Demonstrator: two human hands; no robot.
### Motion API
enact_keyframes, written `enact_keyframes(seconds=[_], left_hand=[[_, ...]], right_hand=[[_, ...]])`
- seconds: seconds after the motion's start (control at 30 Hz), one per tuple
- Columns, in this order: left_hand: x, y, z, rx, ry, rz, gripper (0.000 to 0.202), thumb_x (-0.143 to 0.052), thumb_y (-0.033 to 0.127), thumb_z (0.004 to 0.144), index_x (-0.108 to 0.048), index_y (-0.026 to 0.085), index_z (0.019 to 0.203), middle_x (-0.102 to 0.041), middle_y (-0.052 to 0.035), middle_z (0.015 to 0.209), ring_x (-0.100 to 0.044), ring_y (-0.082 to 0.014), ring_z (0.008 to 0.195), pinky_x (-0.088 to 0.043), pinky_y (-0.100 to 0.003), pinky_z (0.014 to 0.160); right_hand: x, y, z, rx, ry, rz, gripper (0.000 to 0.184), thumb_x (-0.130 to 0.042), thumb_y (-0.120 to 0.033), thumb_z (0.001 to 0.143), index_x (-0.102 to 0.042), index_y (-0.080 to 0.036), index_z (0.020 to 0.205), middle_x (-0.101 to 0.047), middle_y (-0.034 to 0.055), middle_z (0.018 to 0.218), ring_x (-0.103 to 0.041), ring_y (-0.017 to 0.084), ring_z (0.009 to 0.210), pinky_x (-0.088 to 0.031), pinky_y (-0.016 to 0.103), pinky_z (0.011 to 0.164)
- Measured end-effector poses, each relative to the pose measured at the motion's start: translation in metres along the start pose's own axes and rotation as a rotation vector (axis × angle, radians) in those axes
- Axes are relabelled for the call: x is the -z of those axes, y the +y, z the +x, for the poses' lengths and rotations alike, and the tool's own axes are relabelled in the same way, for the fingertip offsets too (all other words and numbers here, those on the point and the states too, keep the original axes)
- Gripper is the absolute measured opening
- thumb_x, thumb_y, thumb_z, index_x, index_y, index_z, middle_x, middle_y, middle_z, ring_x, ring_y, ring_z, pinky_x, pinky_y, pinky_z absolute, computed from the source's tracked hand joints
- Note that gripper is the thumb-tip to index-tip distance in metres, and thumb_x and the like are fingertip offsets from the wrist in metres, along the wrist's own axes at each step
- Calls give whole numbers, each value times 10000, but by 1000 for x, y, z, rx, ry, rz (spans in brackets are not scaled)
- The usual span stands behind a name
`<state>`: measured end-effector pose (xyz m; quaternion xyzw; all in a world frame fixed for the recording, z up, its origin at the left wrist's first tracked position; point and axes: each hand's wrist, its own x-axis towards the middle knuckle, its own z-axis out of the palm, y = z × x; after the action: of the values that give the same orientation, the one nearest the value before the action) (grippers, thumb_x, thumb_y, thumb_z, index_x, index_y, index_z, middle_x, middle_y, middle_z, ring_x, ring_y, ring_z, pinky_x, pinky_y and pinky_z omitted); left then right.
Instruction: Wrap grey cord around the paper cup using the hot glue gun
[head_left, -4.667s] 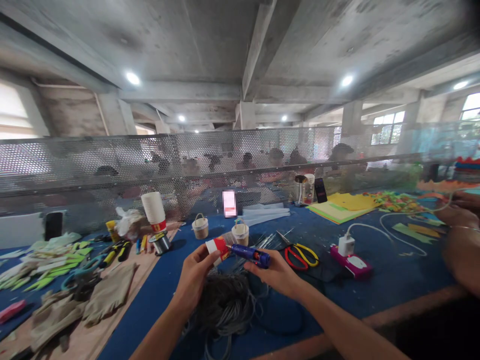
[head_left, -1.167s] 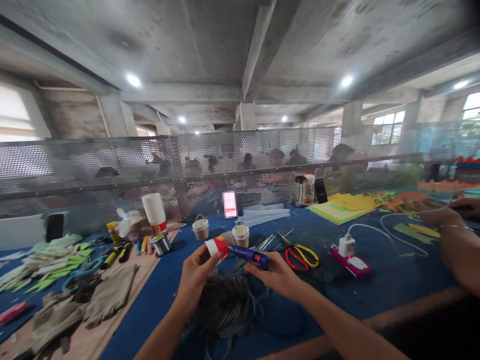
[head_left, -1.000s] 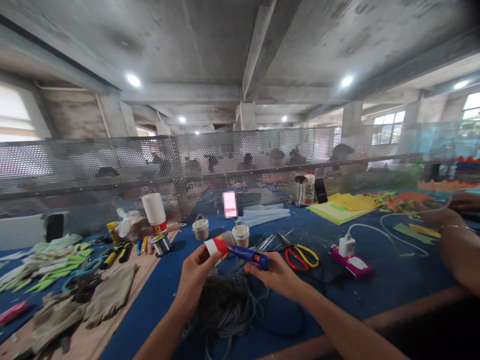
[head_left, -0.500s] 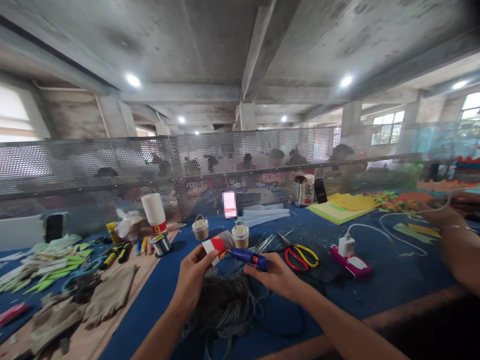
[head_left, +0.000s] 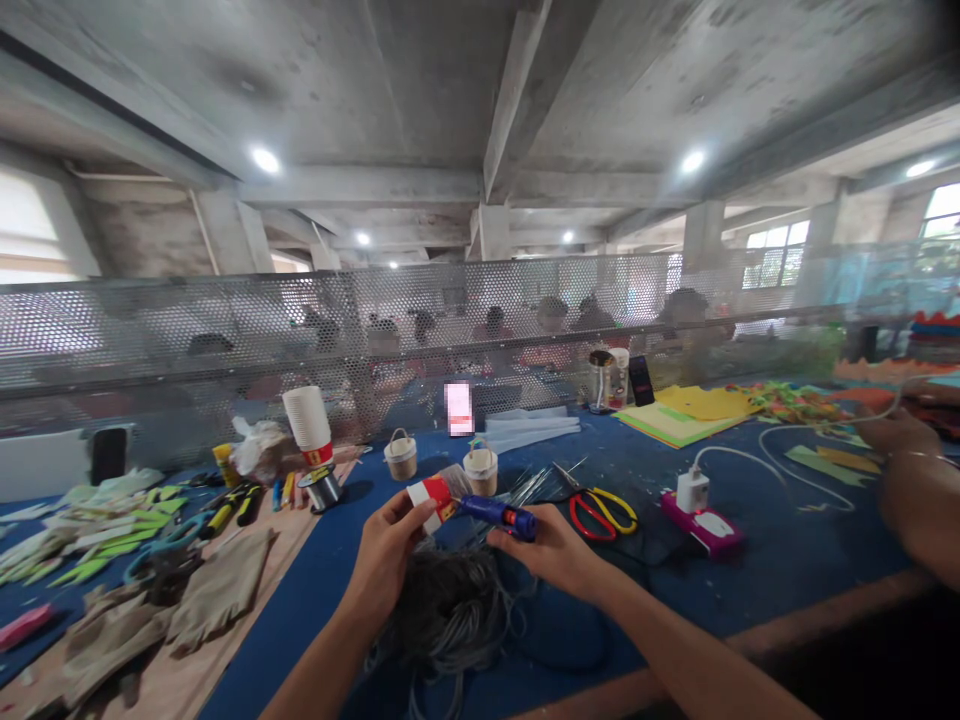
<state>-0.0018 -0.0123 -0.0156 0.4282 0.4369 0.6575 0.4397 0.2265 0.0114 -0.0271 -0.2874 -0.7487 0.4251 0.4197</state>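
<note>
While the left hand (head_left: pixel 391 545) grips a tilted red-and-white paper cup (head_left: pixel 434 493) above a heap of grey cord (head_left: pixel 457 605), the right hand (head_left: pixel 553 538) wraps a blue glue gun (head_left: pixel 495 512) aimed at it. Grey wrapping seems to cover one end, with the printed part left bare; nozzle contact and the cup's underside cannot be made out.
</note>
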Motion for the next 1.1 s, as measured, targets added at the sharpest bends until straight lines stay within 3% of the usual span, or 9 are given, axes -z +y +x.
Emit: enact_keyframes(seconds=[0.3, 0.53, 0.8, 0.97, 1.1], left_hand=[[-5, 5, -7, 11, -84, -25, 368, -812, 325, 687, -739, 144, 1000, -770, -82, 941, -710, -199, 803, -530, -267, 746], [-1, 1, -1, 3, -52, -24, 406, -831, 334, 652, -741, 140, 997, -771, -76, 914, -707, -204, 761, -525, -275, 712], [3, 0, 2, 16, -15, -59, 436, -833, 316, 650, -735, 137, 1035, -761, -71, 881, -678, -161, 705, -505, -228, 636], [4, 2, 1, 43, -11, -90, 417, -830, 307, 659, -722, 131, 1022, -754, -63, 879, -675, -150, 698, -505, -214, 621], [4, 4, 2, 38, 1, -120, 397, -845, 312, 619, -734, 131, 954, -756, -52, 854, -685, -165, 713, -530, -236, 662]], right_hand=[[-1, -6, 1, -19, 10, 59, 409, -679, -527, 795, -612, -140, 681, -421, -34, 624, -351, 100, 603, -319, 226, 531], [0, -8, 0, 53, -26, 147, 355, -711, -501, 783, -677, -149, 811, -601, 0, 743, -514, 132, 680, -438, 242, 646], [0, -5, 1, 11, 2, 171, 309, -761, -426, 755, -676, -151, 868, -610, -10, 754, -526, 124, 685, -432, 238, 653], [7, -5, -4, 112, 59, -92, 255, -711, -383, 800, -629, -162, 897, -591, -19, 756, -501, 117, 661, -412, 223, 611], [17, 3, -10, 161, 128, -317, 318, -677, -230, 772, -574, -172, 1067, -659, 19, 879, -602, 166, 756, -469, 261, 717]])
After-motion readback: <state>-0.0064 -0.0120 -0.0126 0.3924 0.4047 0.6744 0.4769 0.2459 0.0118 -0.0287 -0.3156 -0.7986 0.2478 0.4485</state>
